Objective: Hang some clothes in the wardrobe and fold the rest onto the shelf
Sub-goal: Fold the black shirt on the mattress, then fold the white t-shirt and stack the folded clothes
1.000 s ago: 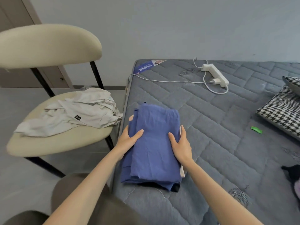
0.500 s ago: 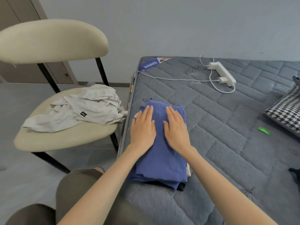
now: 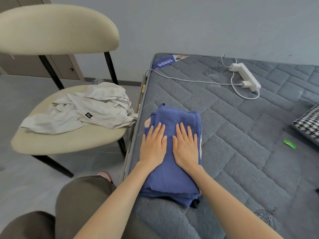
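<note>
On the grey quilted mattress [image 3: 233, 135], near its left edge, a folded blue garment [image 3: 179, 116] is lying. The left hand [image 3: 152, 145] and right hand [image 3: 186, 147] are pressing it flat, fingers straight. Being soft and light, it is probably best lifted from underneath at both sides so the folds hold.

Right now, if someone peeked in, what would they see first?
The left hand and the right hand press flat, side by side, on a folded blue cloth garment at the near left edge of the grey quilted mattress. Left of it, a crumpled pale grey garment lies on the seat of the cream padded chair.
</note>
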{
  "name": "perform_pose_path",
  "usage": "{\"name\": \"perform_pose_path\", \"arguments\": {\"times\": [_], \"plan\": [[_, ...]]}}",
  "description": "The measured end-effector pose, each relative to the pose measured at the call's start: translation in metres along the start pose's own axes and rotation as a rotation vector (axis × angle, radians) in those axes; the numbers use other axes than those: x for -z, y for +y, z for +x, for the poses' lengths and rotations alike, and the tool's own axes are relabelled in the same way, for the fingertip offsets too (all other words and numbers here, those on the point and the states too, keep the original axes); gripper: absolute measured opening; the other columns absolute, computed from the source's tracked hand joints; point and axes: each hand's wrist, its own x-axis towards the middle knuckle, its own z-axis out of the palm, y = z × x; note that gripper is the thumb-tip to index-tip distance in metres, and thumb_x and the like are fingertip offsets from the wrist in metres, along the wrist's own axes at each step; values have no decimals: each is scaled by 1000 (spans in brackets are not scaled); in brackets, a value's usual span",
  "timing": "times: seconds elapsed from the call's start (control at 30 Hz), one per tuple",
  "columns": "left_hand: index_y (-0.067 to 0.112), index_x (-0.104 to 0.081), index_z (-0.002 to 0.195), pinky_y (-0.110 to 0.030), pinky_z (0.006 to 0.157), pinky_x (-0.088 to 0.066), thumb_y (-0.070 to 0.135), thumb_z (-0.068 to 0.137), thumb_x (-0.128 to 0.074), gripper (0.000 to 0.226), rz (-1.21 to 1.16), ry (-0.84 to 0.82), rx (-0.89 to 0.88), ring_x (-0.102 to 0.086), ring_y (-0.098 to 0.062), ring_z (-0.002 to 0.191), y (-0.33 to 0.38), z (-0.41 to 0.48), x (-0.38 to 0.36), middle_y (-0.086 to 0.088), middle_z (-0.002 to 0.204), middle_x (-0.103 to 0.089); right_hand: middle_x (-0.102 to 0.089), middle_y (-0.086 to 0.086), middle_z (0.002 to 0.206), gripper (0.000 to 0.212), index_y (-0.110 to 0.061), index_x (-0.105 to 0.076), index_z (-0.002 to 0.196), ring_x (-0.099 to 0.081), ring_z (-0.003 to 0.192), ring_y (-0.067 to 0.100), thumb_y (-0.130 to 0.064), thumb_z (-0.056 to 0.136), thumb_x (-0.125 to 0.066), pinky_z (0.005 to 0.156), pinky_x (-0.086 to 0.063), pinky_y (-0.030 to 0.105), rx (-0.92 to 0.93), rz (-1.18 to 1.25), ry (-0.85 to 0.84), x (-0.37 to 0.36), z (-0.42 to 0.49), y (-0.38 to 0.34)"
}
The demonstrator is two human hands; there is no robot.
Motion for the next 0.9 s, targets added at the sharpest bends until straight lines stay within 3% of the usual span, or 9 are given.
{"name": "perform_pose_path", "arguments": {"times": [0.1, 0.27, 0.37, 0.43, 0.5, 0.53, 0.6, 0.73, 0.9], "plan": [[24, -8, 152, -40, 119, -2, 36, 103, -22, 52, -28, -53, -14, 5, -13, 147, -1, -2, 5, 8, 159, 0, -12, -2, 160, 51, -18, -15, 153, -1, 148, 18, -33, 104, -23, 119, 2, 38, 15, 55, 5, 8, -2, -2], [27, -5, 151, -45, 117, 3, 37, 103, -24, 53, -105, -92, -44, 11, -12, 145, -14, -4, 35, 12, 158, 7, -53, 3, 136, 39, -12, -48, 137, -39, 134, 20, -18, 100, -38, 115, -23, 32, 5, 323, 125, 41, -3, -16], [24, -10, 152, -45, 117, -3, 30, 103, -27, 52, -147, 34, -4, 9, -15, 146, -26, -6, 62, 9, 159, 3, -60, -1, 102, 27, -18, -62, 107, -53, 98, 17, -9, 96, -39, 81, -42, 32, 86, 414, 156, 59, 4, -39], [22, -12, 151, -44, 118, -7, 26, 103, -30, 52, -162, 94, 23, 6, -17, 147, -38, -8, 82, 6, 159, -1, -50, -4, 77, 27, -22, -50, 77, -44, 74, 16, -4, 93, -38, 63, -34, 33, 157, 440, 173, 66, 10, -58], [20, -15, 151, -42, 117, -10, 24, 102, -34, 53, -178, 154, 61, 1, -19, 147, -53, -11, 101, 5, 159, -8, -59, -2, 93, 23, -18, -59, 98, -51, 90, 18, -7, 95, -39, 69, -36, 29, 210, 425, 152, 70, 15, -77], [18, -16, 151, -39, 117, -12, 23, 102, -37, 54, -188, 179, 86, -3, -21, 147, -61, -14, 110, 4, 159, -12, -60, -1, 109, 29, -16, -58, 119, -50, 106, 18, -10, 97, -40, 78, -40, 28, 229, 395, 138, 69, 18, -87], [16, -17, 151, -34, 114, -17, 23, 100, -41, 57, -212, 211, 139, -13, -22, 146, -79, -20, 127, 0, 157, -20, -58, 2, 125, 38, -15, -47, 136, -45, 120, 19, -13, 98, -40, 90, -42, 32, 274, 350, 103, 64, 25, -106], [16, -19, 151, -27, 111, -21, 23, 100, -42, 57, -240, 246, 245, -25, -17, 142, -118, -32, 155, -3, 155, -26, -51, 6, 135, 41, -16, -45, 137, -45, 121, 25, -14, 97, -42, 92, -42, 40, 351, 291, -39, 41, 47, -144], [19, -22, 150, -24, 105, -25, 23, 99, -42, 55, -209, 251, 336, -31, -18, 138, -162, -43, 177, -3, 152, -32, -34, 9, 148, 45, -13, -40, 140, -42, 129, 28, -13, 95, -42, 101, -40, 41, 293, 213, -378, -5, 85, -172]]}}
